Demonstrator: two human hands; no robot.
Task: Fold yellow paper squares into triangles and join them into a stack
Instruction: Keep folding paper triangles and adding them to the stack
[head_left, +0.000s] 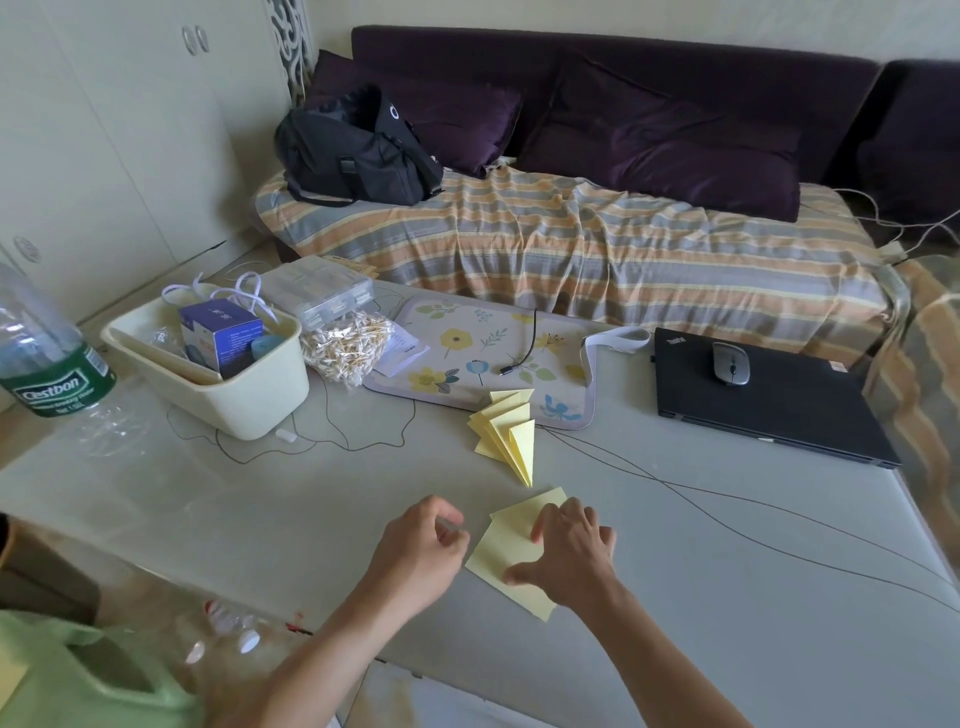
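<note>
Low in the frame's centre, the right hand (569, 553) lies palm down on the yellow paper (506, 558), fingers spread and straight, pressing it to the table (727, 597). The left hand (423, 551), just left of the paper, has its fingers curled loosely, grasping nothing visible. Above them, mid-frame, the stack (511, 434) of folded triangles partly overlaps a floral mat (467, 348). A laptop (769, 400) lies at right, a tub (218, 364) at left, a bottle (47, 343) at far left.
</note>
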